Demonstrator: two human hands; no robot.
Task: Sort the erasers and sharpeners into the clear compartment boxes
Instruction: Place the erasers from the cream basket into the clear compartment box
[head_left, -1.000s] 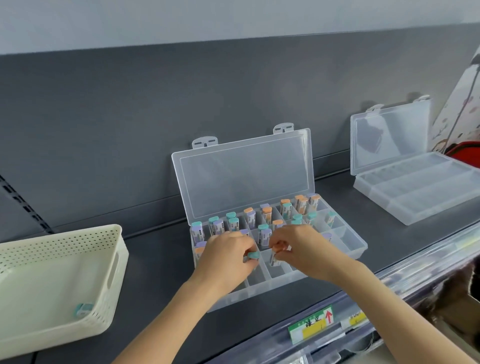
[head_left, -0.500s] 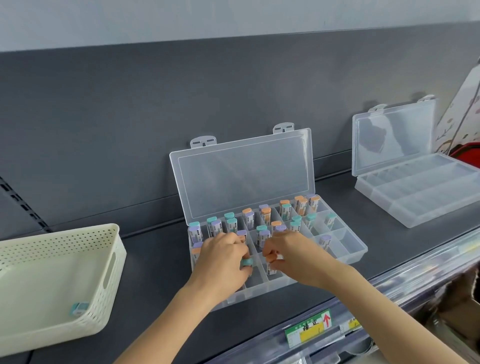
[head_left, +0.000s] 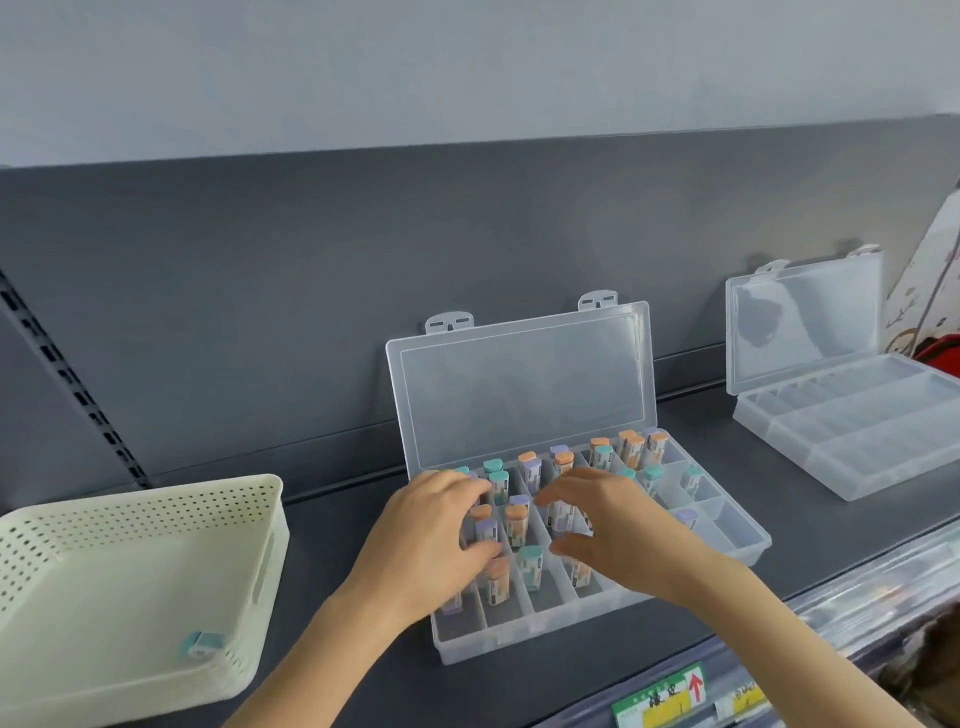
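Released, the teal-capped eraser (head_left: 531, 564) stands in the compartment box (head_left: 519, 649); left hand (head_left: 436, 525) and right hand (head_left: 618, 530) spread empty above; nudge erasers upright gently.

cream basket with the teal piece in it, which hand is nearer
Left. The left hand is over the left end of the compartment box, nearest the cream basket; the right hand is over its middle, farther away.

A shop: slotted grey shelving (head_left: 78, 395) with a price label (head_left: 660, 701).
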